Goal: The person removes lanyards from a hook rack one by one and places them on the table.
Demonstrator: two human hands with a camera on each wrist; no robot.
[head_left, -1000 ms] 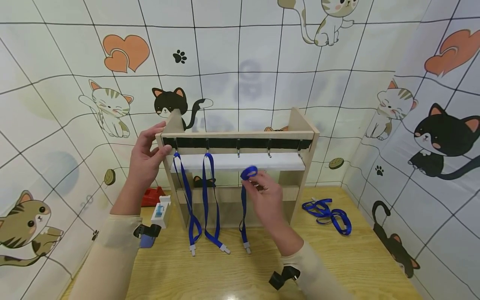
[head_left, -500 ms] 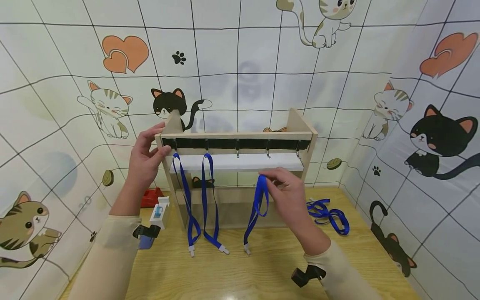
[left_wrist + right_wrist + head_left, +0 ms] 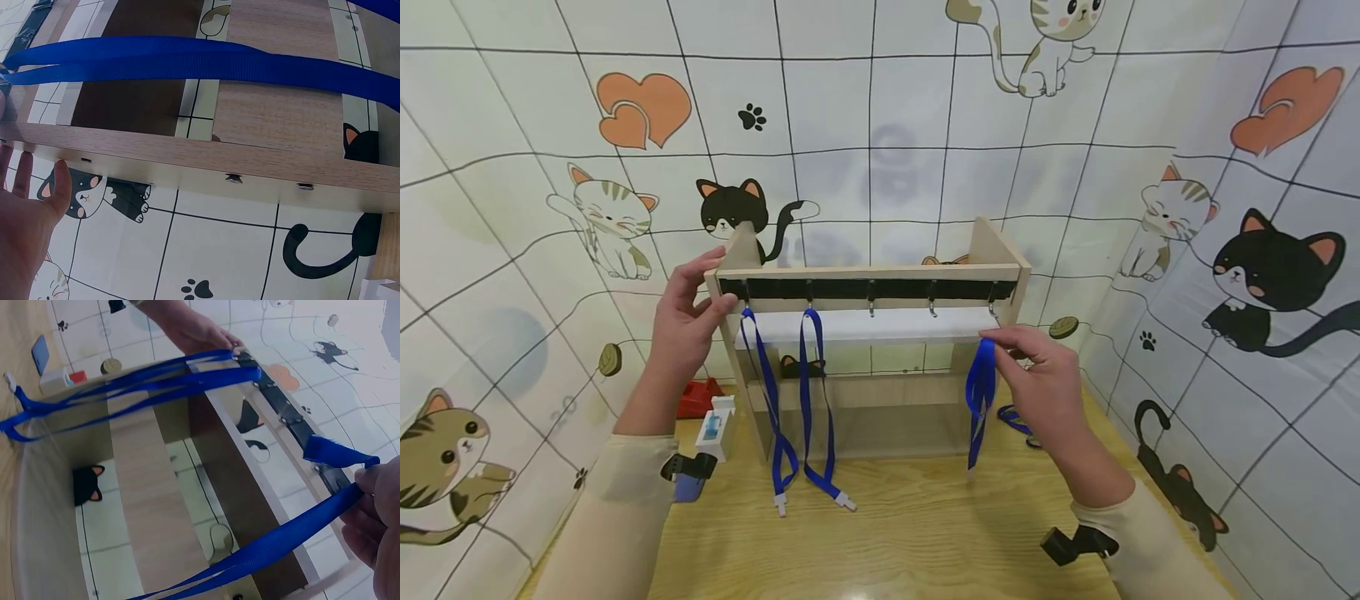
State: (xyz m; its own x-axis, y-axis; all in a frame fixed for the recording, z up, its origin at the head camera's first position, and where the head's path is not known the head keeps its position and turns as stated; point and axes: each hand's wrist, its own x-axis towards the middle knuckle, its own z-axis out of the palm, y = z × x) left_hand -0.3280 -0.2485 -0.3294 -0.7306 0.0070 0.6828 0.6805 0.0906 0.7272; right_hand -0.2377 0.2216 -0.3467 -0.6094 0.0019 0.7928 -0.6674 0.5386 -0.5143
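the right hand (image 3: 1037,375) pinches a blue lanyard (image 3: 980,383) between thumb and fingertips, just below the rightmost hook (image 3: 992,308) and in front of the right side of a wooden shelf unit (image 3: 895,429); whether its loop touches the hook, i cannot tell. the strap hangs down from the fingers in folds. the left hand (image 3: 688,312) grips the upper left corner of the shelf unit, thumb on the front, fingers along the outer side. a black rail (image 3: 842,289) runs along the upper front edge, and two more lanyards, the first (image 3: 760,354) and the second (image 3: 806,350), hang from its two leftmost hooks, their white clips near the surface of the worktop (image 3: 880,533). beside the right edge of the shelf unit lies a coiled lanyard (image 3: 1013,417), partly hidden behind the right hand. towards the worktop's left edge are a red object (image 3: 695,402), a white box (image 3: 722,421) with a pale blue panel, and a blue item (image 3: 688,489) partly covered by the left wrist's camera. the wall covering (image 3: 917,92) carries printed cats, orange hearts and black paw prints.
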